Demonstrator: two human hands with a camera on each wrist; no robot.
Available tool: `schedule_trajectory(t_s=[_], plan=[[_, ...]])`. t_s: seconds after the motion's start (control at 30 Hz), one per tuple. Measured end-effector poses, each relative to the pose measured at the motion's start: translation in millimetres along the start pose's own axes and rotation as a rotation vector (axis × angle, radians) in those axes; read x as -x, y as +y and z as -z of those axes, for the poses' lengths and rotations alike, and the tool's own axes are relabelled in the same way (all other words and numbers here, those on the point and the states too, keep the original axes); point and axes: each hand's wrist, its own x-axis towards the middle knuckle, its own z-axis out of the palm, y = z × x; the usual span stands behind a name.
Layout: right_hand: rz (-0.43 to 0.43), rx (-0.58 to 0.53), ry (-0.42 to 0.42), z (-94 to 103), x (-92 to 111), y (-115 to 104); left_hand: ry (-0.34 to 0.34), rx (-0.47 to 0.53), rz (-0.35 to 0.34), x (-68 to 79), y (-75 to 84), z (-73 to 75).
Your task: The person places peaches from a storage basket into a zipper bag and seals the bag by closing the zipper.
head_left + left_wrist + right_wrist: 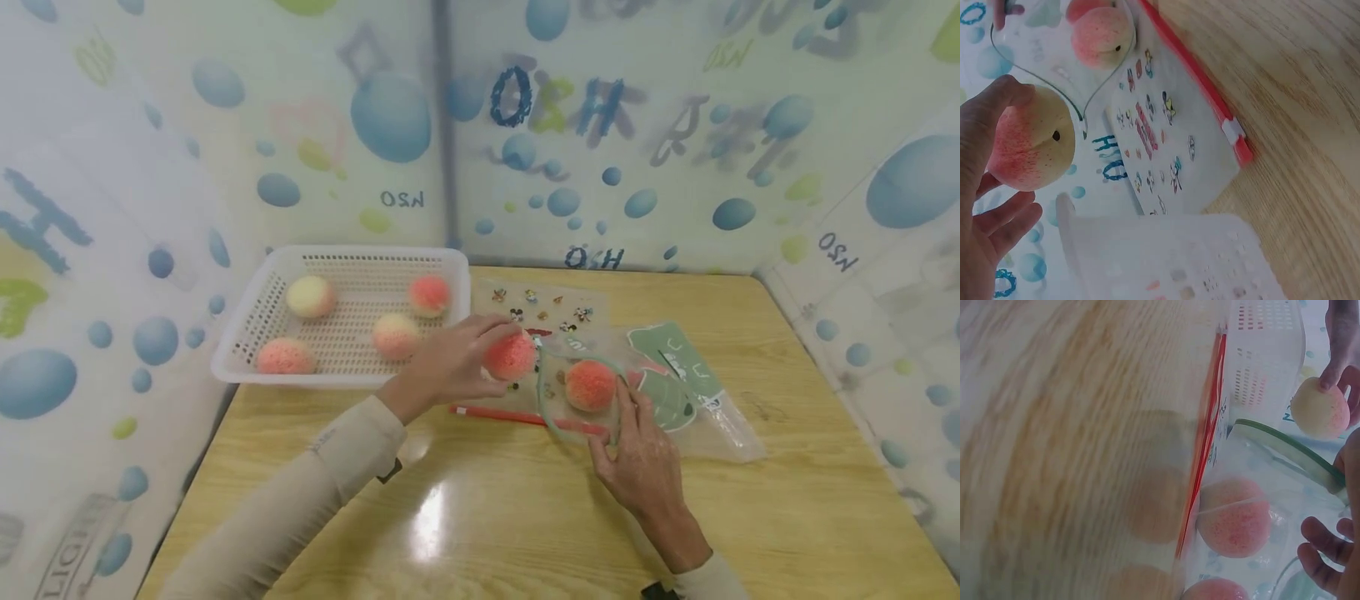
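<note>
My left hand (450, 362) grips a pink-and-cream peach (512, 357) between thumb and fingers, just left of the mouth of a clear plastic bag (738, 437) with a green rim (1285, 444). My right hand (641, 458) pinches the near right side of that rim, and the mouth stands wide. Inside the bag lies a redder peach (591, 385); in the right wrist view a second peach (1216, 590) shows in it, cut by the frame's lower edge. The held peach's dark stem spot faces the left wrist camera.
A white perforated basket (345, 379) with several peaches stands on the left of the wooden table (480, 517). Under and beside the clear bag lies a flat pouch (1154, 137) with cartoon prints and a red zip (1197, 62). Patterned walls enclose the back and sides.
</note>
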Motion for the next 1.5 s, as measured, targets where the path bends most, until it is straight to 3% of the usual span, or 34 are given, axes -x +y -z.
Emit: schedule_trajectory(t_s=[0.2,0.37,0.53,0.8,1.1,1.27,1.5], plan=[[0.014,-0.007,0.034,-0.7,-2,-2,-0.012,-0.012,-0.014,-8.3,9.7,-11.1],[0.008,0.000,0.014,-0.6,-1,-3,0.001,-0.003,-0.010,-8.1,15.8,-20.9],[0.014,0.007,-0.006,-0.6,0,-3,0.031,0.004,-0.069,-7.9,22.5,-37.6],[0.025,0.004,0.005,-0.7,-1,-4,-0.060,-0.022,-0.092,-7.3,33.1,-55.3],[0.038,-0.005,0.004,-1.4,1,-4,-0.082,0.082,-0.102,-7.2,34.9,-76.1],[0.060,-0.014,0.019,-0.7,3,-3,-0.064,0.094,-0.135,-6.1,37.5,-83.0],[0.044,-0.014,0.009,-0.4,2,-1,-0.093,0.091,-0.092,-0.5,37.0,-81.7]])
